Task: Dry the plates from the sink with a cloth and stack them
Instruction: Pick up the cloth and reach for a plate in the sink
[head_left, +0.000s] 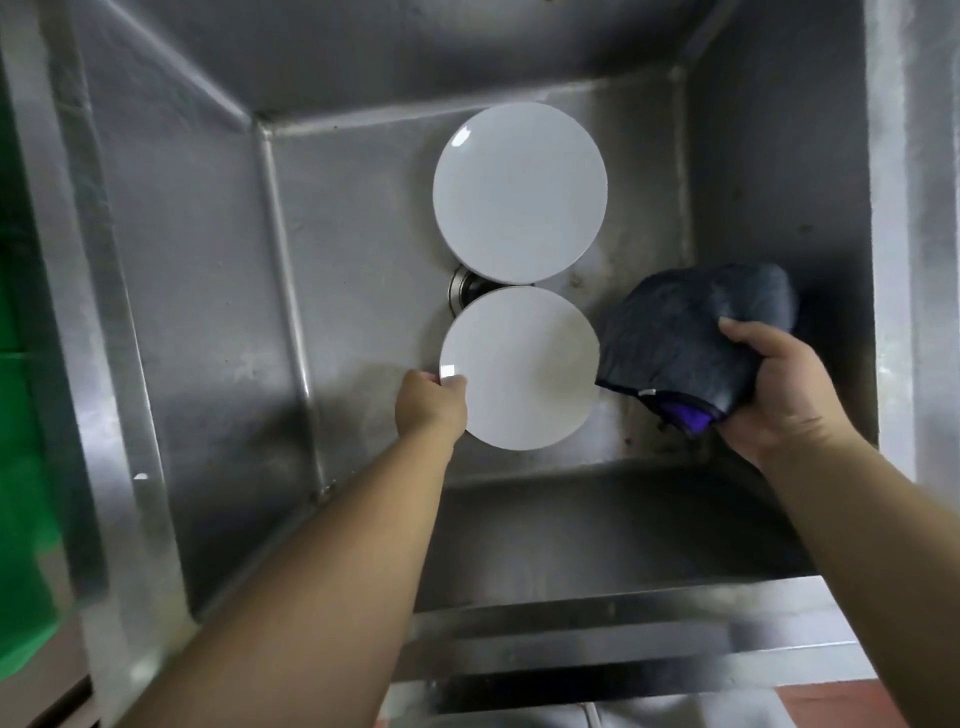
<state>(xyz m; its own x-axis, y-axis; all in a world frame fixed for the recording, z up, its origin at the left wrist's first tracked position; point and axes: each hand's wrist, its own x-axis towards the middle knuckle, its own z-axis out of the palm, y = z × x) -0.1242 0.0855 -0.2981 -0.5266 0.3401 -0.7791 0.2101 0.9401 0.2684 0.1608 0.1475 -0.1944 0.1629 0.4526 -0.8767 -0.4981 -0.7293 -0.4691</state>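
Green surface (26, 364): lay outside the sink at 9 o'clock, blurred; what it was could not be told.
Sink (197, 249): a deep steel basin, scuffed and dull, filling most of the view.
Left hand (430, 404): reached in from 7 o'clock and pinched the near plate's rim at that plate's 8 o'clock edge, thumb on top, the other fingers hidden beneath.
Near plate (519, 369): white and round, at the centre of the sink floor; whether it had left the floor could not be told.
Drain (461, 292): showed at 11 o'clock of the near plate, partly covered by both plates.
Far plate (520, 193): white, lying at 12 o'clock of the near plate, their rims close together.
Cloth (696, 343): dark grey, bunched, with a purple patch underneath, just beside the near plate at its 3 o'clock.
Right hand (779, 395): came in from 5 o'clock, fingers and thumb curled round the cloth, holding it above the sink floor.
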